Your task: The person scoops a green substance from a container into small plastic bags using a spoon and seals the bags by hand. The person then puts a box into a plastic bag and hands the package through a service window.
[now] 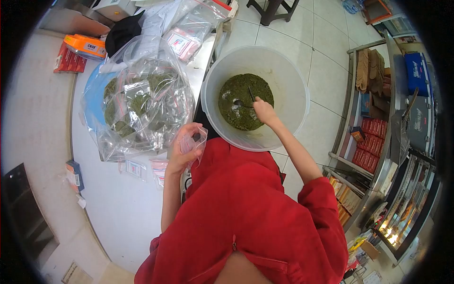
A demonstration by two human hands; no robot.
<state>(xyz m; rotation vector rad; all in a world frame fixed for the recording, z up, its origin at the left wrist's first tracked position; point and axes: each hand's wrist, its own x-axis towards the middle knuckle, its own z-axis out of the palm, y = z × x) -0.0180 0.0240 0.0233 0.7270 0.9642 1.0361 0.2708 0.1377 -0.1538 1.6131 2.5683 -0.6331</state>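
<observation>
My right hand (pixel 265 111) reaches into a large translucent white tub (pixel 292 90) and closes round the handle of a metal spoon (pixel 238 102). The spoon's bowl rests at the surface of the green powdery material (pixel 236 118), which shows a few whitish patches. Another thin dark stick or handle (pixel 250 92) stands up beside my fingers; what it belongs to is hidden. Left of the tub, my left hand (pixel 183 150) has its fingers curled round a small clear plastic bag (pixel 200 142). Whether that bag contains anything I cannot make out.
On the white table (pixel 113 203) at left, a large clear bag (pixel 165 109) holds several small bags of green material, over a blue basin (pixel 94 92). Printed packets (pixel 182 45) lie behind. Shelves with red boxes (pixel 371 142) stand right; a dark stool (pixel 272 12) is ahead.
</observation>
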